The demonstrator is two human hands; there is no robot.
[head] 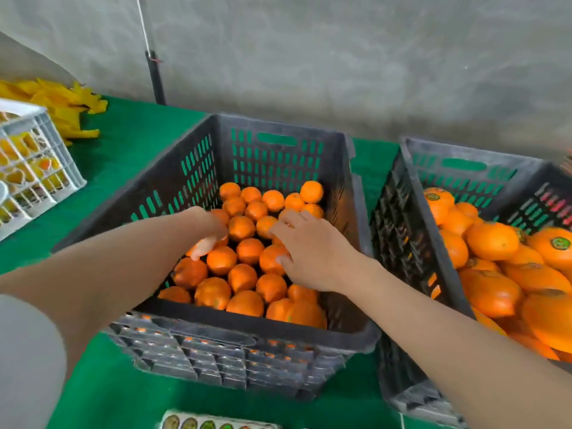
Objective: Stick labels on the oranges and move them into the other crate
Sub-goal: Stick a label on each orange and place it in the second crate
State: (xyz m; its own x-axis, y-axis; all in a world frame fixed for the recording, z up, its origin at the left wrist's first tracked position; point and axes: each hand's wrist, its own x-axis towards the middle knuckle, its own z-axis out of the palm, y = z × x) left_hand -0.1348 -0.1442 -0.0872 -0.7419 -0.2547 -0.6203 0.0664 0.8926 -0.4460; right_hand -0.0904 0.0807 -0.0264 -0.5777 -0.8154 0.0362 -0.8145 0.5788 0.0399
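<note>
L hand (208, 230) maybe gripping, R hand (309, 252) resting on crate (247, 325) oranges (242, 277).

Both bare forearms reach forward and down. The left grip (206, 232) points its blurred fingers downward. The right grip (309, 252) lies palm-down, fingers spread.

No word or number can be read anywhere. A round green sticker (560, 243) sits on a large orange (546, 260) in the dark plastic crate on the right (402, 227). A second green sticker (432, 196) sits on a rear orange (441, 210). The print on both is too blurred to read. The white sticker sheet (216, 424) at the bottom edge shows only coloured round spots.
</note>
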